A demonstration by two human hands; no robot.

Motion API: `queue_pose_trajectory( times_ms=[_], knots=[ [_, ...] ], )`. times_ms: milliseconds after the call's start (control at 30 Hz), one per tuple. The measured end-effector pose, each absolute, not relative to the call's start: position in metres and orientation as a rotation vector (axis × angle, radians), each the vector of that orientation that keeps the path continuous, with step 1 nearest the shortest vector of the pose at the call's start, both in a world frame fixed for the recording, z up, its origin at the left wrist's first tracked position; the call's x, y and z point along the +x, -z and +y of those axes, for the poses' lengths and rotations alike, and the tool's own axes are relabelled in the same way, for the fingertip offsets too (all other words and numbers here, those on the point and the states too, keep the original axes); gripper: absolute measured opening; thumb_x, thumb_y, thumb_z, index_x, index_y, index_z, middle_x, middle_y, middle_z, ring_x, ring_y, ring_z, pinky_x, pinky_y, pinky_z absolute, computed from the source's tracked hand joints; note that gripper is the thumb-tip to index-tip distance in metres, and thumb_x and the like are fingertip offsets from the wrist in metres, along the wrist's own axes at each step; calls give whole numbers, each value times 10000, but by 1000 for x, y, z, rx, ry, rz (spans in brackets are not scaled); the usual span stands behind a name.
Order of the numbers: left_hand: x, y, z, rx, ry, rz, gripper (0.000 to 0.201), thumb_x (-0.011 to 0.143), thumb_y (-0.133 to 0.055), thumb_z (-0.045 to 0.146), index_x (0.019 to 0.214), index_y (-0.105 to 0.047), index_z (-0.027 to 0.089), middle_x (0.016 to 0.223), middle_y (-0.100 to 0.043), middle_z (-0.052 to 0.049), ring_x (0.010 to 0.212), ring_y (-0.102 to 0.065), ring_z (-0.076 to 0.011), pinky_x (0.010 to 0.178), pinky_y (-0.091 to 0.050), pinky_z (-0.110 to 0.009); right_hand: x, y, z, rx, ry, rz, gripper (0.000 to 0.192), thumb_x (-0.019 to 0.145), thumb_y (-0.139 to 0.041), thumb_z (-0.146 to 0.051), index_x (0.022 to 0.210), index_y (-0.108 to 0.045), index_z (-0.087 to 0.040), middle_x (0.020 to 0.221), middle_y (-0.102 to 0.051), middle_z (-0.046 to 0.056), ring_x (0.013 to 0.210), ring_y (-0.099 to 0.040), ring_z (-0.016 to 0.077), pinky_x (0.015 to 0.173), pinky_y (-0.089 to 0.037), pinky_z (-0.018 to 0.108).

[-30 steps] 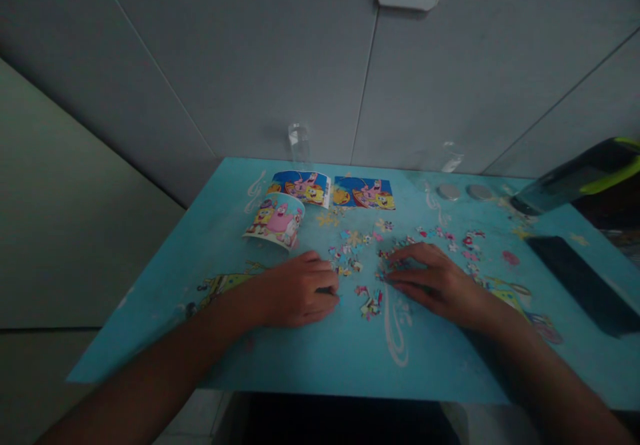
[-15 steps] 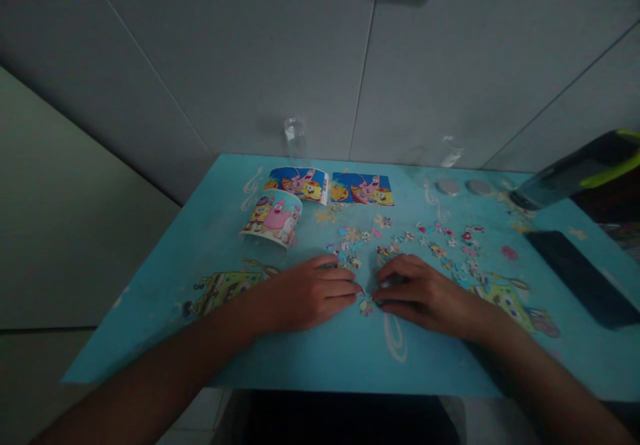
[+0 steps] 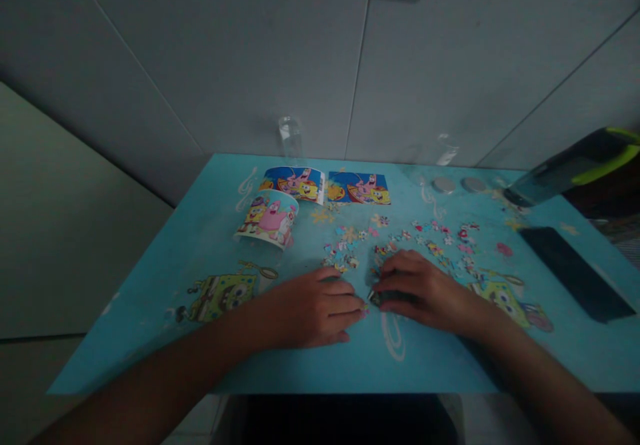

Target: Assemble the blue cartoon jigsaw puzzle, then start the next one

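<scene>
My right hand pinches a small jigsaw puzzle piece between thumb and fingertips, tilted just above the table. Opposite it, my left hand lies low over the table with fingers stretched out and thumb apart. Its fingertips touch a pink-edged puzzle piece, mostly covered by them. One cluster of loose puzzle pieces lies beyond my left hand. More scattered pieces spread behind my right hand and to its right.
A curled cartoon picture sheet and two blue picture cards lie toward the back. Clear plastic tubes stand by the wall. Two round lids, a bottle and a dark phone-like slab are on the right.
My left hand has moved slightly down and right, its fingertips now over the piece that lay between the hands. The piece in my right hand now shows more clearly.
</scene>
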State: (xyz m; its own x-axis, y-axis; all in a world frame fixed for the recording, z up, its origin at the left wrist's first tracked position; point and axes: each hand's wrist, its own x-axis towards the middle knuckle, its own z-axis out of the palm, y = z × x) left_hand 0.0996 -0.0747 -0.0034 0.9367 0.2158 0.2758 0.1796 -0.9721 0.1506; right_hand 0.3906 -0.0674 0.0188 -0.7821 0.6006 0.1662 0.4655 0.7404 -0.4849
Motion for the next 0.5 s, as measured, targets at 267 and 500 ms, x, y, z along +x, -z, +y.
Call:
queue_pose_trajectory(
  times_ms=[267,500],
  knots=[
    [85,-4,-67,2840,-429,222,202,1000,-563,278,1117,-691,176,1115,-748,-82,1057,-671,-206,1038,-446,-408,387,-20,-72,-827,-618,-2667,176,977,-643,-321,1098,-745,-245,1073,-689,67,1046,-639,209,951,-471,408],
    [67,-8,-49,2856,-713,323,134,956,-597,195,1065,-671,171,1081,-744,-84,1011,-672,-216,966,-479,-409,383,-26,-81,-717,-448,-2502,259,986,-618,-396,1163,-744,-254,1108,-708,105,1040,-661,228,937,-513,419]
  ],
)
